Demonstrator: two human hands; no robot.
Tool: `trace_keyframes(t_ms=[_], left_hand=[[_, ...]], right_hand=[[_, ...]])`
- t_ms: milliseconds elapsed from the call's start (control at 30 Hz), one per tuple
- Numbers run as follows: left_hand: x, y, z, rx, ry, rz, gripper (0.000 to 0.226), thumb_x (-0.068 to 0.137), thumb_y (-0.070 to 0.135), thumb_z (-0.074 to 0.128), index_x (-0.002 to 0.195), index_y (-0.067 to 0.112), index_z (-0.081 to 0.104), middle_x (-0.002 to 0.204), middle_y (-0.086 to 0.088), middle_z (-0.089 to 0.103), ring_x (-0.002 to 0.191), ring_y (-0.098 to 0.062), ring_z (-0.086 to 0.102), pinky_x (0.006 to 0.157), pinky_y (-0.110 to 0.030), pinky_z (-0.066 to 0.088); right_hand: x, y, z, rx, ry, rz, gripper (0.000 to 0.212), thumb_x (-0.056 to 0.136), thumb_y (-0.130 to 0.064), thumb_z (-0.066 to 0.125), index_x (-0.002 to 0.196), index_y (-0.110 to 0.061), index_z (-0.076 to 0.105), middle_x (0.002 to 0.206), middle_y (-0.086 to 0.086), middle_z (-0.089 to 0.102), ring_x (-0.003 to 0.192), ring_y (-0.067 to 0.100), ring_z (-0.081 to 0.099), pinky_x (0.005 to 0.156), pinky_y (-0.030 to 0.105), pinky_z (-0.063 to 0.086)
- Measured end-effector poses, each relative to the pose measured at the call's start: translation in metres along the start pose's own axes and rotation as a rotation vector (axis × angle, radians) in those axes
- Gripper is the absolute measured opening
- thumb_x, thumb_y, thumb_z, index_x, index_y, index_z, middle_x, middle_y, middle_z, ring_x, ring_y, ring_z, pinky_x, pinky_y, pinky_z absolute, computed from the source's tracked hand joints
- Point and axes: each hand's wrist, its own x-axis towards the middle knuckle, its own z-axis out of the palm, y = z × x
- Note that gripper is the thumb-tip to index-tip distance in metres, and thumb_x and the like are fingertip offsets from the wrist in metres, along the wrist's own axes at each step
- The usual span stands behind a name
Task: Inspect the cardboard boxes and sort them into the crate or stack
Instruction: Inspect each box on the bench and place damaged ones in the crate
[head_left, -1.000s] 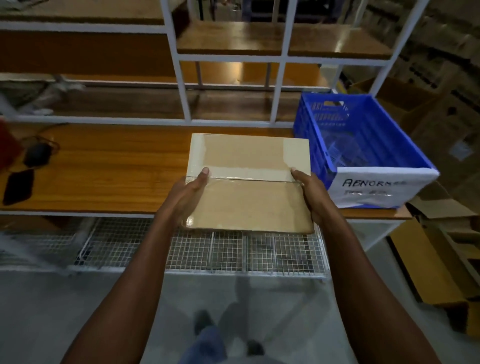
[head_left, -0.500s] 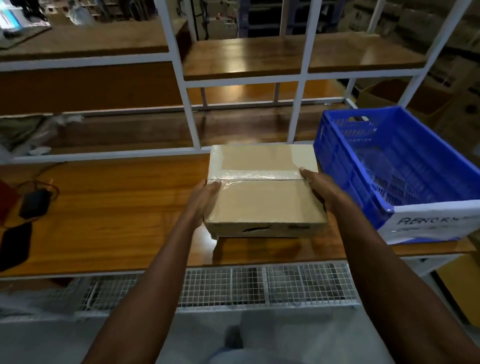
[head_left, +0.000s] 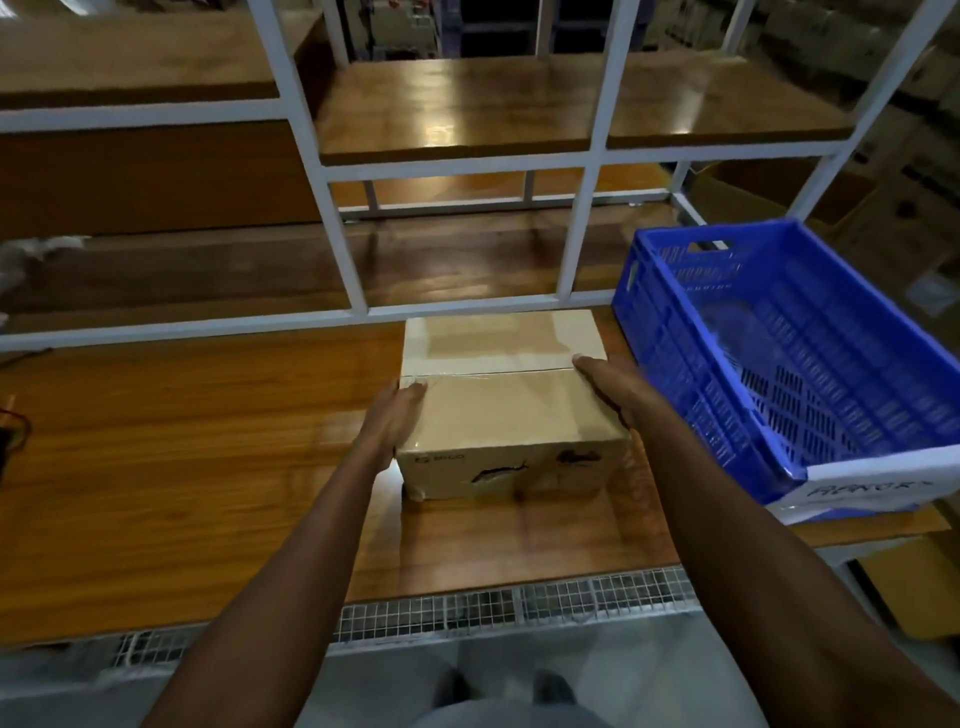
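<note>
Single head cam on me, wide-angle, facing forward and down, close over the wooden workbench (head_left: 156, 467); my forearms run up from the bottom edge, shelf frame (head_left: 332, 223) fills the top.

Wooden workbench (head_left: 182, 467), white metal shelf frame (head_left: 332, 218), wire mesh rack (head_left: 519, 608) under the bench edge
</note>
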Motion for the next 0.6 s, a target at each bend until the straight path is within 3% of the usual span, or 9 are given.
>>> trace_keyframes(t_ms=[100, 200, 300, 367, 467, 600], left_hand=[[0.007, 0.006, 0.002, 0.034, -0.022, -0.031, 0.022, 0.104, 0.036, 0.049, 0.114, 0.021, 0.062, 0.108, -0.010, 0.070, 0.093, -0.026, 0.068, 0.080, -0.041, 0.055], [0.025, 0.016, 0.001, 0.101, 0.018, -0.076, 0.044, 0.097, 0.032, 0.060, 0.134, 0.013, 0.046, 0.113, -0.005, 0.061, 0.096, -0.024, 0.061, 0.074, -0.037, 0.050], [0.044, 0.029, 0.007, 0.399, 0.155, 0.035, 0.078, 0.080, 0.030, 0.075, 0.147, 0.018, 0.037, 0.141, -0.011, 0.049, 0.122, -0.033, 0.052, 0.093, -0.047, 0.050], [0.052, 0.038, 0.017, 0.617, 0.179, 0.139, 0.090, 0.079, 0.038, 0.079, 0.155, 0.026, 0.033, 0.157, -0.011, 0.035, 0.141, -0.037, 0.035, 0.111, -0.055, 0.037], [0.051, 0.050, 0.033, 0.798, 0.176, 0.260, 0.081, 0.088, 0.046, 0.073, 0.157, 0.034, 0.032, 0.166, -0.007, 0.023, 0.151, -0.035, 0.018, 0.118, -0.058, 0.019], [0.047, 0.060, 0.049, 0.911, 0.142, 0.366, 0.076, 0.092, 0.056, 0.065, 0.157, 0.036, 0.033, 0.168, -0.006, 0.021, 0.154, -0.038, 0.012, 0.119, -0.060, 0.015]], right_hand=[[0.009, -0.009, 0.002, -0.099, 0.062, -0.107, 0.057, 0.097, -0.038, 0.068, 0.146, -0.013, 0.052, 0.130, 0.004, 0.059, 0.116, 0.026, 0.057, 0.090, 0.033, 0.041], [0.018, -0.023, 0.002, -0.326, 0.168, -0.365, 0.055, 0.091, -0.027, 0.075, 0.141, -0.018, 0.054, 0.127, 0.004, 0.060, 0.128, 0.030, 0.057, 0.093, 0.034, 0.046], [0.031, -0.035, 0.010, -0.579, 0.129, -0.500, 0.072, 0.088, -0.043, 0.074, 0.152, -0.022, 0.048, 0.151, 0.008, 0.052, 0.139, 0.032, 0.049, 0.110, 0.046, 0.045], [0.038, -0.035, 0.020, -0.717, 0.064, -0.490, 0.072, 0.089, -0.058, 0.064, 0.152, -0.029, 0.047, 0.158, 0.007, 0.044, 0.144, 0.034, 0.041, 0.113, 0.051, 0.042], [0.039, -0.032, 0.026, -0.844, 0.019, -0.441, 0.068, 0.097, -0.059, 0.055, 0.158, -0.035, 0.037, 0.170, 0.004, 0.024, 0.153, 0.035, 0.023, 0.118, 0.056, 0.032], [0.038, -0.036, 0.023, -0.902, 0.041, -0.466, 0.067, 0.098, -0.058, 0.054, 0.158, -0.033, 0.036, 0.169, 0.007, 0.025, 0.153, 0.037, 0.024, 0.116, 0.056, 0.032]])
